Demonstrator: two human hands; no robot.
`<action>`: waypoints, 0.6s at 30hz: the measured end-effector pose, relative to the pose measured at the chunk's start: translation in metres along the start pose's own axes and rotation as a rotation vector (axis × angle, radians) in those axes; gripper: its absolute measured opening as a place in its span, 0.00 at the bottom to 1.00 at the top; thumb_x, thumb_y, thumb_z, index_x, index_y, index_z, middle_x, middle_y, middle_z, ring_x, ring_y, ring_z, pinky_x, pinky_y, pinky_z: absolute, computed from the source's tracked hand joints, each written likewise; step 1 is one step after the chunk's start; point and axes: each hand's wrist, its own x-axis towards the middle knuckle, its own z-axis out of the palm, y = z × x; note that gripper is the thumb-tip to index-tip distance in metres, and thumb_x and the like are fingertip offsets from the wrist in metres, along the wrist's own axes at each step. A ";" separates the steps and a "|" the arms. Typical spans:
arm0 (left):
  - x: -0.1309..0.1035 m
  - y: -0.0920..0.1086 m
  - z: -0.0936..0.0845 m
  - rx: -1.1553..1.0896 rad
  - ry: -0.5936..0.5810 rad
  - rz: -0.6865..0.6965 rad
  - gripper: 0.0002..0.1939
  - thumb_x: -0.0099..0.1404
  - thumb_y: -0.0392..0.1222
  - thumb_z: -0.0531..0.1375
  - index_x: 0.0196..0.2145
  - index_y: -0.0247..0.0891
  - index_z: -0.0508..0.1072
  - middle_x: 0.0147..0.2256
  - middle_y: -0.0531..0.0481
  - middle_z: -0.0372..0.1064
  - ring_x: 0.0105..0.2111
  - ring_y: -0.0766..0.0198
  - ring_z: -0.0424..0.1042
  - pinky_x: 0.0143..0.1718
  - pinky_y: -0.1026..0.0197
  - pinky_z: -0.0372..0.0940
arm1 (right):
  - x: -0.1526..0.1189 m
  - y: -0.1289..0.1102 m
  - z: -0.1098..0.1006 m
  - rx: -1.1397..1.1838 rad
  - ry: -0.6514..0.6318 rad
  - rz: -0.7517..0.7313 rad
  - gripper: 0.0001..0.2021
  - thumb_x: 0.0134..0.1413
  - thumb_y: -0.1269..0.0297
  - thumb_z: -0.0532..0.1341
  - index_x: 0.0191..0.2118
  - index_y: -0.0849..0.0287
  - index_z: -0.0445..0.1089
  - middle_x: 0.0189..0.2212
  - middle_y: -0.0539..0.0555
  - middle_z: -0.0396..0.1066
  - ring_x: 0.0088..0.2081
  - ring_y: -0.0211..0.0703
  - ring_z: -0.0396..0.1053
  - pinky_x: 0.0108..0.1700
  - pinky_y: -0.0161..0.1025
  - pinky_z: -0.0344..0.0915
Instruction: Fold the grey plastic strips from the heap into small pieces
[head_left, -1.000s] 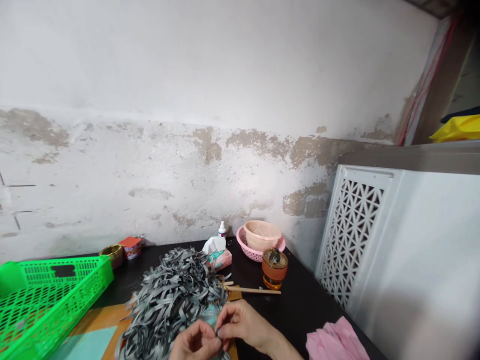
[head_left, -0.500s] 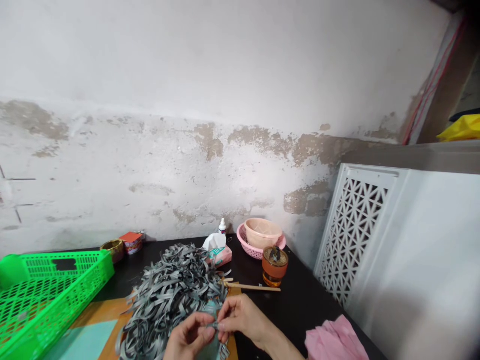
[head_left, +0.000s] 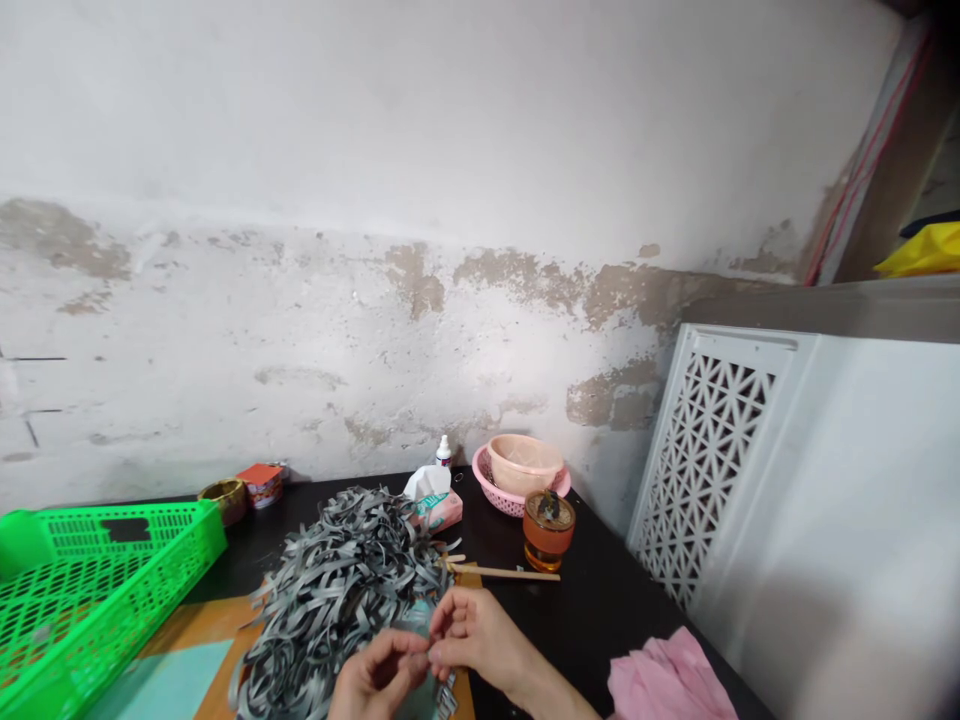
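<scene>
A big heap of grey strips (head_left: 352, 570) lies on the table, flat and ribbon-like. At its lower right edge my left hand (head_left: 382, 672) and my right hand (head_left: 469, 640) meet, fingertips pinched close together. Whatever sits between the fingertips is mostly covered; a bit of grey shows there in the earlier picture. Several small grey pieces (head_left: 447, 698) lie just below my right hand. Under the hands is a pale blue-green sheet (head_left: 418, 612) on brown board. Behind my right hand lies a thin wooden stick (head_left: 510, 574).
A green plastic crate (head_left: 172, 585) stands at the left. Toward the back are a tissue pack (head_left: 444, 512), a white bottle (head_left: 443, 452), pink and peach baskets (head_left: 480, 480) and an amber glass jar (head_left: 547, 540). Pink cloth (head_left: 671, 680) is at lower right, beside a white panel (head_left: 840, 500).
My hands have drawn slightly closer at the fingertips, and the grey bit visible between them before is now hidden. The view has shifted very slightly; the surroundings stay put.
</scene>
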 end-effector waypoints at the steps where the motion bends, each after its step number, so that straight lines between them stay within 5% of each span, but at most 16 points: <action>1: 0.001 -0.001 -0.001 -0.001 -0.014 -0.007 0.15 0.45 0.50 0.71 0.24 0.34 0.80 0.24 0.44 0.79 0.28 0.58 0.73 0.32 0.62 0.65 | 0.000 0.000 0.000 0.013 -0.003 -0.008 0.23 0.23 0.59 0.76 0.27 0.63 0.67 0.18 0.47 0.69 0.20 0.38 0.69 0.25 0.36 0.65; 9: 0.003 0.000 -0.005 0.049 -0.025 0.007 0.15 0.45 0.52 0.70 0.26 0.38 0.81 0.24 0.47 0.78 0.25 0.59 0.72 0.29 0.62 0.64 | 0.002 0.001 0.000 0.072 0.009 -0.042 0.23 0.25 0.63 0.75 0.29 0.60 0.64 0.20 0.45 0.69 0.19 0.36 0.67 0.24 0.33 0.63; 18: 0.010 -0.010 -0.014 0.247 0.019 0.224 0.12 0.46 0.51 0.69 0.25 0.41 0.84 0.31 0.41 0.75 0.34 0.49 0.74 0.38 0.55 0.68 | -0.005 -0.006 0.000 0.163 -0.045 -0.011 0.23 0.26 0.67 0.74 0.31 0.61 0.64 0.24 0.46 0.71 0.19 0.35 0.69 0.24 0.33 0.65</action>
